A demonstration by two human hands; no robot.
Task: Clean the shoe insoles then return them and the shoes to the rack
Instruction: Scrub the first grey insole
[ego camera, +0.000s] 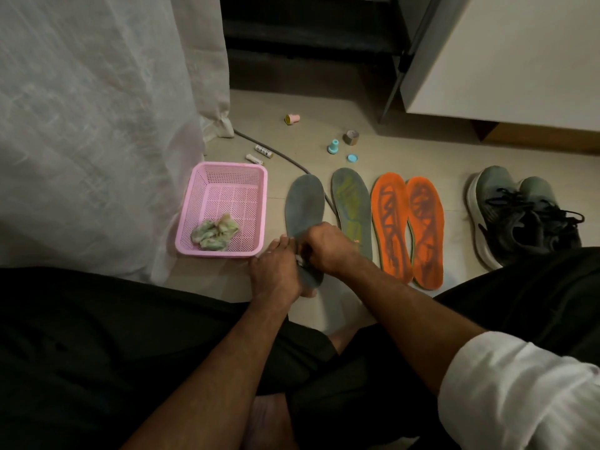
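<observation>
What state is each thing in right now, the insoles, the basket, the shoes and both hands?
Plain grey insole: flat on floor, heel under both hands.
Grey-green insole: flat, untouched.
Orange insoles: flat, side by side.
Pink basket: upright, holds crumpled wipes.
Shoes: on floor, laced.
Left hand: resting on the insole's heel.
Right hand: curled round something small and white.

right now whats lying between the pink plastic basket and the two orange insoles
Head view: two grey insoles, a plain grey insole under both hands, and a grey insole with yellow-green print, between the pink basket and the orange insoles.
</observation>
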